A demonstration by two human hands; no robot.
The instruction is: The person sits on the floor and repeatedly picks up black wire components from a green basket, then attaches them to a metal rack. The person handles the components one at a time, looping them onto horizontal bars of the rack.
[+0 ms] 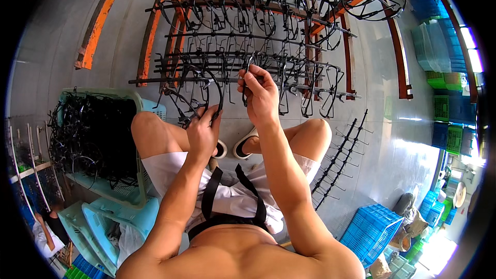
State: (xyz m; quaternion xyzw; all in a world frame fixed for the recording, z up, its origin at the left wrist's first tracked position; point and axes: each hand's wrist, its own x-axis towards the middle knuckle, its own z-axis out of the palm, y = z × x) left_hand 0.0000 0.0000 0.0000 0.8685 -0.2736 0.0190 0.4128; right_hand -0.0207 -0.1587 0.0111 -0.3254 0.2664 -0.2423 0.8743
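My left hand (202, 130) is closed around a bunch of thin black curved wire frames (220, 93), just below a rack bar and over my left foot. Higher and to the right, my right hand (261, 92) pinches a slim black wire frame (245, 89) at the hooked bars. Across both hands' far side runs a long black bar (147, 80) with many small hooks. More black wire frames (330, 95) hang from it on the right. What exact kind of part these frames are, I cannot tell.
Orange metal posts (150, 41) carry tiers of hanging black frames (268, 8). On the left, a pale teal crate (135, 175) is heaped with black frames. Two hooked bars (341, 160) lie on the floor right of my knee. A blue basket (369, 232) stands lower right.
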